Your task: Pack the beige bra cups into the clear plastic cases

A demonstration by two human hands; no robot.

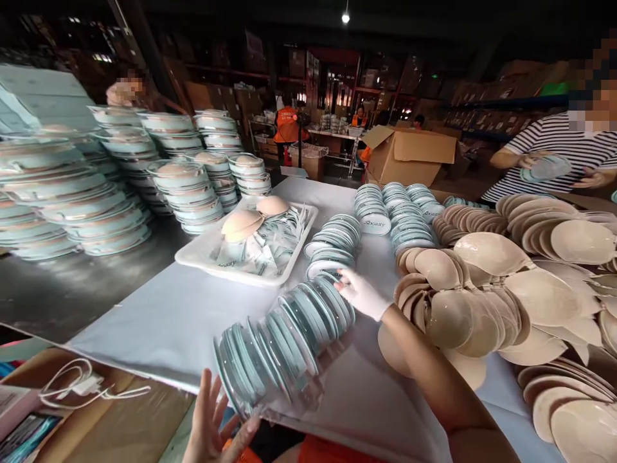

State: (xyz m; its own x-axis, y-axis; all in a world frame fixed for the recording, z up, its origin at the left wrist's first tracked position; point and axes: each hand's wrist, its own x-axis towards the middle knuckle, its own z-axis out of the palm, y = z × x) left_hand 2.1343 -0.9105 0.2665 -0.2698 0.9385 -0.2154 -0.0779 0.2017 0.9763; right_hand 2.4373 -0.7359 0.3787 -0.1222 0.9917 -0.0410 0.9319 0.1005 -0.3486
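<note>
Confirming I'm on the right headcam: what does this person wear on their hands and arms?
The right hand wears what looks like a thin white glove ending at the wrist; the forearm behind it has no sleeve. The left hand is ungloved, with no ring showing.

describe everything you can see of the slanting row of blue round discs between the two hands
The row of discs is a long file of thin, round, pale blue pieces with clear-looking rims, plastic by the look. They stand on edge and lean against one another. The row runs diagonally across the white table cover. The gloved right hand rests on its far end. The bare left hand, fingers spread, is at its near end, contact unclear.
</note>
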